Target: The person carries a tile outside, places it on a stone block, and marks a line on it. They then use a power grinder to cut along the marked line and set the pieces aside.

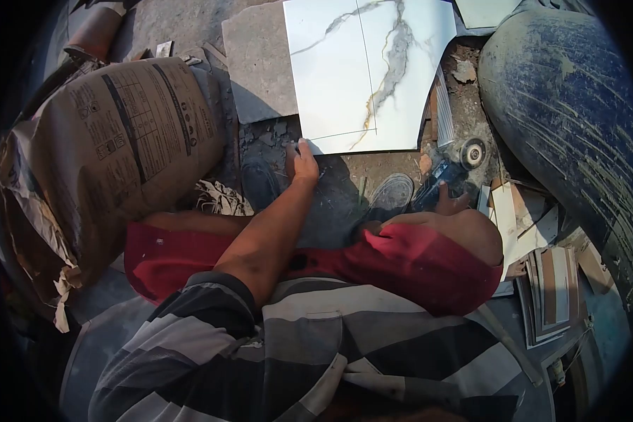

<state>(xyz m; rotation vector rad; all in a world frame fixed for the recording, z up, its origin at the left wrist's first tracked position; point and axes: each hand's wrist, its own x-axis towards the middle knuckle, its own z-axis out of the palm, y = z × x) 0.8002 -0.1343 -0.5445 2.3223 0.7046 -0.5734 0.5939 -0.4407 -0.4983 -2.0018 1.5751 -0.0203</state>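
A white marble-patterned tile [337, 77] with grey and gold veins lies in front of me. Thin dark lines run across it, one lengthwise and one near its closest edge. My left hand [303, 166] is closed at the tile's near left corner, fingers at the edge. On the right, low beside my knee, my right hand [451, 201] is wrapped on the body of a blue angle grinder [439, 173]. The grinder's round disc [472, 152] faces up, to the right of the tile's near edge. My knee and the red cloth partly hide the right hand.
A large brown paper sack [130, 130] stands at left. A grey stone slab [260, 63] lies by the tile. At right are a big dusty dark-blue rounded container [566, 119] and stacked tile offcuts [552, 288]. My shoes [392, 193] rest on rubble-strewn ground.
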